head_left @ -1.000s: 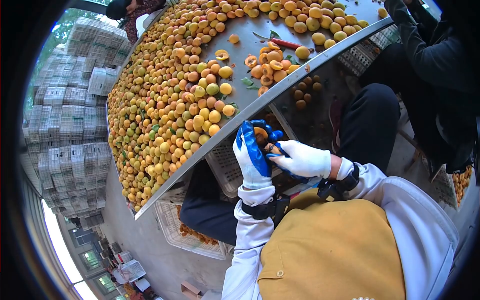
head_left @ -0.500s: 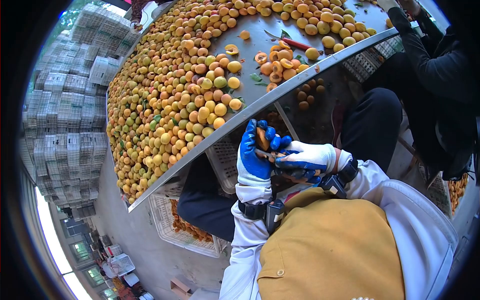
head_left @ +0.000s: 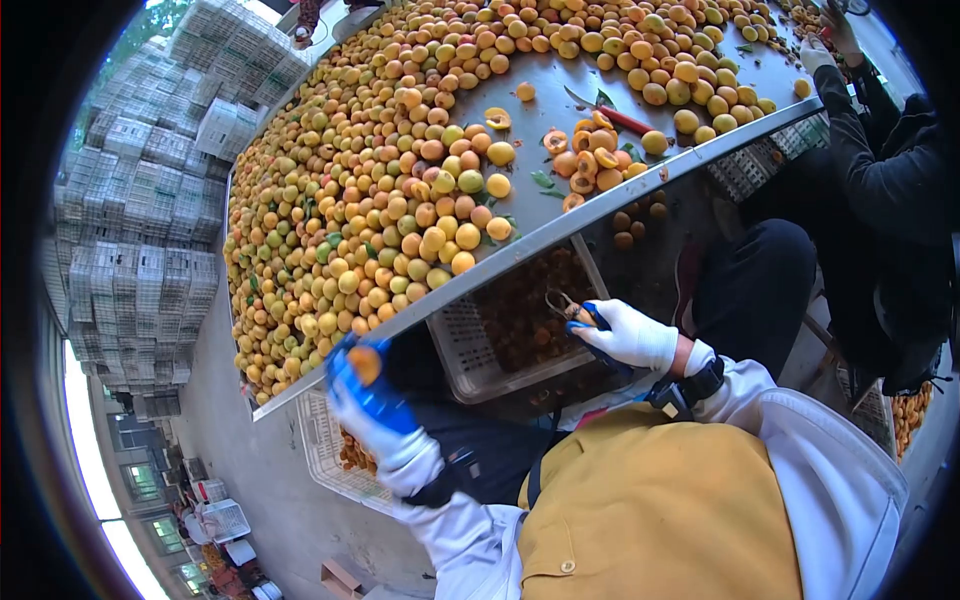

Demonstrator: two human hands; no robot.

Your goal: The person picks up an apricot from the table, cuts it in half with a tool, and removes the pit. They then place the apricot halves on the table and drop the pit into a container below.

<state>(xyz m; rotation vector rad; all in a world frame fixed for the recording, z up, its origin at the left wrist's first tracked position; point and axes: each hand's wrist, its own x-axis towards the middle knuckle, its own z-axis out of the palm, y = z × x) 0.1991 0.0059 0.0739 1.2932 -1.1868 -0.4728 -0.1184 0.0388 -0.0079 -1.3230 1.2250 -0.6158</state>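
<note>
My left hand, in a blue-coated white glove, is smeared by motion over the front edge of the table. A piece of apricot shows orange in its fingers. My right hand, gloved the same way, is closed on a small looped metal tool, whose loop points left over a crate. Something orange-yellow also shows between the right fingers, but its shape is partly hidden. Whole apricots cover much of the metal table. Cut apricot halves lie near its front edge.
A red-handled knife lies on the table. Below are a white crate with dark orange pieces and another crate at left. A co-worker's dark sleeve is at right. Stacked crates stand at the left.
My hands have moved apart from where they met. The left went left with the apricot piece; the right stayed near its place with the looped tool. The view shifted slightly.
</note>
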